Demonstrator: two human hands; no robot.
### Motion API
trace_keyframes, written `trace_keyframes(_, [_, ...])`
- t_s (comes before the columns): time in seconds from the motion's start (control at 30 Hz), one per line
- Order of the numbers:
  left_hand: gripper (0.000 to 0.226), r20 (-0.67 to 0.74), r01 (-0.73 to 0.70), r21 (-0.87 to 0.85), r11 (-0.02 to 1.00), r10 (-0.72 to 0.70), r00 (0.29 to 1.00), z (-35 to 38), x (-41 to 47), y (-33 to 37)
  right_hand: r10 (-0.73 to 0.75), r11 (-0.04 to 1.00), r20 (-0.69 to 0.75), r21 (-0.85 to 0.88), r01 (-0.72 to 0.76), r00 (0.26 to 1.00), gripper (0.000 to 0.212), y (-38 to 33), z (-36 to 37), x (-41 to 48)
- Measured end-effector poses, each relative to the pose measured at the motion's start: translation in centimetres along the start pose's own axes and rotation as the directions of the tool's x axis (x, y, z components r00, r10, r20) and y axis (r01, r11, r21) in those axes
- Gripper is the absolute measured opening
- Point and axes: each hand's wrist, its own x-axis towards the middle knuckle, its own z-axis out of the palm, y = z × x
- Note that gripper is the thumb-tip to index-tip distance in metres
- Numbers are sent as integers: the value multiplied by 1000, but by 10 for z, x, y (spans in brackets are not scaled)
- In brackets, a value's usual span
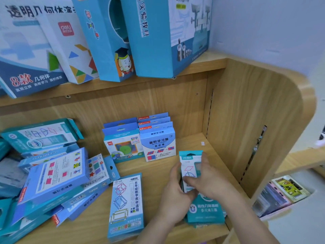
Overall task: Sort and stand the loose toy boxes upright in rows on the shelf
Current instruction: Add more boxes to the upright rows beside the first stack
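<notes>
Both my hands hold a teal toy box (pixel 190 162) at the right of the wooden shelf (pixel 193 141). My left hand (pixel 174 191) grips its left edge; my right hand (pixel 206 178) wraps over its front and right side. The box lies with its hang tab pointing toward the shelf back. Two short rows of boxes stand upright at the back: a blue row (pixel 123 147) and a blue-white row (pixel 158 143). One long blue box (pixel 127 203) lies flat near the front edge. A loose pile of blue and teal boxes (pixel 52 175) covers the left.
Large boxes (pixel 151 36) lean on the upper shelf above. The shelf's right side panel (pixel 246 129) stands close to my right hand. A lower shelf (pixel 281 194) with coloured packs shows at the far right. Bare wood lies between the upright rows and my hands.
</notes>
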Motion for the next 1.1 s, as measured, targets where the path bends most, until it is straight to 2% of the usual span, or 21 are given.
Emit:
trace_keyframes(0.1, [83,-40,-147,43,988,148,988,3,0,16,-59,991,-162,111,77,985,91,1,-7,-4])
trace_keyframes(0.23, [97,-170,-320,82,944,330,929,3,6,42,-162,924,-443,245,292,882,117,-15,-22,-14])
trace_keyframes(0.33, [98,-224,-350,103,931,364,904,0,18,46,-171,911,-528,238,337,832,130,-20,-17,-12])
trace_keyframes(0.5, [77,-188,-267,207,941,306,933,-5,26,31,-83,924,-533,276,266,842,126,-9,13,-8])
trace_keyframes(0.57, [67,-181,-249,316,916,316,931,-9,28,30,-58,940,-535,254,226,843,120,-3,18,-5])
trace_keyframes(0.7, [67,-123,-216,481,850,309,943,-12,39,30,-32,922,-537,310,232,843,104,4,20,2])
trace_keyframes(0.83, [57,-119,-237,584,776,371,921,-2,67,37,-27,849,-547,429,309,837,86,9,16,24])
trace_keyframes(0.97, [55,-134,-176,571,802,303,943,12,113,50,22,772,-458,572,276,889,81,10,8,46])
trace_keyframes(1.1, [53,-174,-113,519,847,235,956,22,145,60,10,543,-312,799,257,950,63,8,0,63])
